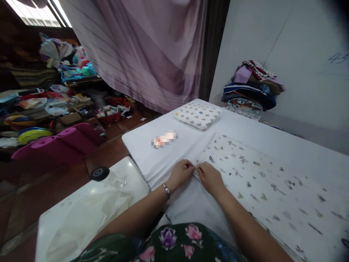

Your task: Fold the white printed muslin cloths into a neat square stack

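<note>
A white cloth with small plant and animal-like prints (261, 182) is spread flat over the white-sheeted table (152, 160). My right hand (212, 179) is closed in a pinch on the cloth's near left corner. Just left of it, my left hand (181, 174) is closed too, thumb and fingertips together at the same edge of the cloth. The fingertips of both hands almost meet, and the gathered fabric between them is mostly hidden. Farther back lies a folded white cloth with grey prints (199, 115). A small pixelated item (164, 139) rests left of it.
On the left, a lower white table (65, 214) holds a clear plastic bag (95, 211) and a black round object (99, 174). Rolled pink mats (73, 140) and clutter fill the floor beyond. Folded clothes (249, 89) are stacked by the wall. A pink curtain (152, 51) hangs behind.
</note>
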`<state>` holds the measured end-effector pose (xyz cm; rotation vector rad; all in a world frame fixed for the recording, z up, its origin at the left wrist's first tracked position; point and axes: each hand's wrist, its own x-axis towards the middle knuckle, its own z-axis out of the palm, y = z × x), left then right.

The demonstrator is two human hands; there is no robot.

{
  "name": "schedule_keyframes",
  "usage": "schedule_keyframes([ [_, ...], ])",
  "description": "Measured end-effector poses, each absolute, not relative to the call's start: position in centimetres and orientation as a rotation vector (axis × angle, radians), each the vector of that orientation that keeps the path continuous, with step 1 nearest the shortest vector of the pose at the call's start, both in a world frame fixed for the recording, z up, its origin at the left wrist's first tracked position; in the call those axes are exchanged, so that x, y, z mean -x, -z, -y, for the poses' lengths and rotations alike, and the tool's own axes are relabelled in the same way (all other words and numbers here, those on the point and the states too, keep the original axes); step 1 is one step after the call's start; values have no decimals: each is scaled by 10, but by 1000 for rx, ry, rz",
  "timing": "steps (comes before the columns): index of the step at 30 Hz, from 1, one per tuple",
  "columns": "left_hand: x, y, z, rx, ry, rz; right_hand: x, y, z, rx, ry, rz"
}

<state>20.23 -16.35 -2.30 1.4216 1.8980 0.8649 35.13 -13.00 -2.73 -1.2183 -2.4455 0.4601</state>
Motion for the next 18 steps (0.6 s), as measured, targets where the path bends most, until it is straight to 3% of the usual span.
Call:
schedule_keyframes([
  [18,-195,25,173,-1369,-779,-1831,-355,31,127,1228,-523,2428],
])
